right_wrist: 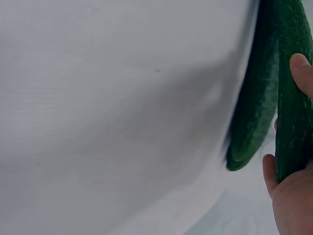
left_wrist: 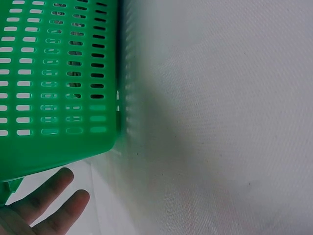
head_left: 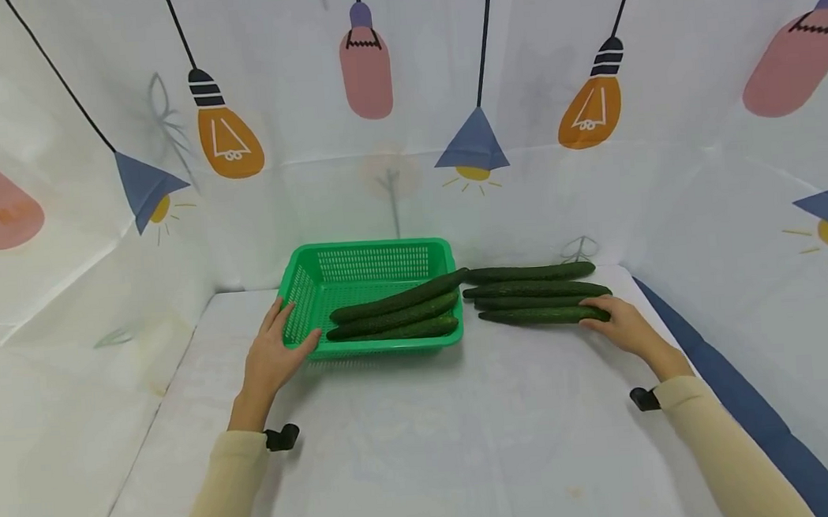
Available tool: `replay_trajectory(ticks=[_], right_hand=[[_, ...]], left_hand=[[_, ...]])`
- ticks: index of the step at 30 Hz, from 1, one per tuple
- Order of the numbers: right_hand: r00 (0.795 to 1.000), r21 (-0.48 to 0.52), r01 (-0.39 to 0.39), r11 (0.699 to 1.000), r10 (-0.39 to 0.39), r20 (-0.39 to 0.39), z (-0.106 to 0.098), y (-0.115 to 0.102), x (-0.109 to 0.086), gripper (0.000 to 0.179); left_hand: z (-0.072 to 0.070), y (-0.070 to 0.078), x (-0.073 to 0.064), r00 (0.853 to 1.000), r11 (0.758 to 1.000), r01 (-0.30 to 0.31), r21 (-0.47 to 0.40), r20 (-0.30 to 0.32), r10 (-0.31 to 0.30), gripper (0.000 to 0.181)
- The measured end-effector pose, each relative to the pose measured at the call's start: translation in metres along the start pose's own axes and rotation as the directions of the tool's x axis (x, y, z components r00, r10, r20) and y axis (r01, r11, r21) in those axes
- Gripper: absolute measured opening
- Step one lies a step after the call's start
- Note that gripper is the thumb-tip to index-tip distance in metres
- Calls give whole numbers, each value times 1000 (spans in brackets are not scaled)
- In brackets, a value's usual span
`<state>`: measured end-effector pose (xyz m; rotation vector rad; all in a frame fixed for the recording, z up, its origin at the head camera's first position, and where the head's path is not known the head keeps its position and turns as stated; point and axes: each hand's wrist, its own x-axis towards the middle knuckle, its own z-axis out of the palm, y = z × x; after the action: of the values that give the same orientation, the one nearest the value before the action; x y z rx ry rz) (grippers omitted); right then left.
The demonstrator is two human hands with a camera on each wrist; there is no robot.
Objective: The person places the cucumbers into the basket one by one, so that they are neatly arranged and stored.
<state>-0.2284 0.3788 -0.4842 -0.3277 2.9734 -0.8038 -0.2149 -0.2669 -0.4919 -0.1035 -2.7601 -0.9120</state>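
My left hand [head_left: 272, 358] is at the front left corner of a green plastic basket [head_left: 373, 345], thumb by the front rim and fingers along the left side. In the left wrist view two straight fingers [left_wrist: 63, 213] stretch beside the basket's slotted wall. Several long dark green cucumbers [head_left: 396, 321] lie in its right part. To the right of it, my right hand [head_left: 624, 325] grips the right end of the nearest cucumber [head_left: 531, 316] in a row. The right wrist view shows its thumb on the held cucumber [right_wrist: 293, 122], with another cucumber [right_wrist: 254, 107] beside it.
More cucumbers [head_left: 537, 289] lie side by side behind the held one, the farthest [head_left: 532, 273] near the back wall. A white cloth covers the table [head_left: 425, 447]. White sheeting with printed lamps [head_left: 367, 71] hangs around the back and sides.
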Motion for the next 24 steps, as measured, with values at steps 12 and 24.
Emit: replay_trajectory(ticks=[12, 24], right_hand=[[998, 52, 37, 998, -35, -51, -12, -14, -3, 53], [985, 129, 24, 991, -2, -173, -34, -38, 7, 57]], left_hand=[[0, 2, -2, 1000, 1000, -5, 6, -5, 5, 84], [1, 1, -1, 1000, 1000, -4, 6, -12, 4, 84]])
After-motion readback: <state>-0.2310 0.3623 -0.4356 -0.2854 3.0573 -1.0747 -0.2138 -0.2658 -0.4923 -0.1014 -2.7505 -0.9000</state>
